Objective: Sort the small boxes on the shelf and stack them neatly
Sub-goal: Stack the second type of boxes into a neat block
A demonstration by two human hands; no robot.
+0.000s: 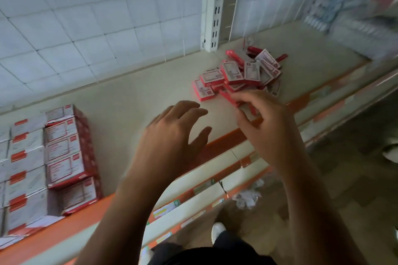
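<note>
View from above, looking down onto a pale beige shelf (140, 92) with an orange front lip (224, 137).

Towards the right of the shelf, near the back, lies a loose pile of small boxes (237, 75). They are red and white, and tumbled at all angles, some flat and some tilted on top of others. A few red items at the back of the pile are too blurred to identify.

At the left end of the shelf, well apart from the pile, stand stacked boxes (66, 146) of the same red and white. They are packed tight in neat rows, with paler boxes (25, 157) pressed against their left side.

The right hand (265, 122) is at the near edge of the pile. Its fingertips and thumb pinch one small red box (226, 96), which the fingers largely cover.

The left hand (172, 131) is over the bare middle of the shelf, palm down, fingers spread wide and holding nothing. Whether it touches the surface cannot be told.

A white slotted upright (215, 6) rises behind the pile against a pale tiled back wall (86, 17). Blurred goods (344, 2) fill the far right.

Below are a lower shelf edge (193, 200) with price labels, crumpled paper (247, 197) on the floor and a white shoe (218, 230).
</note>
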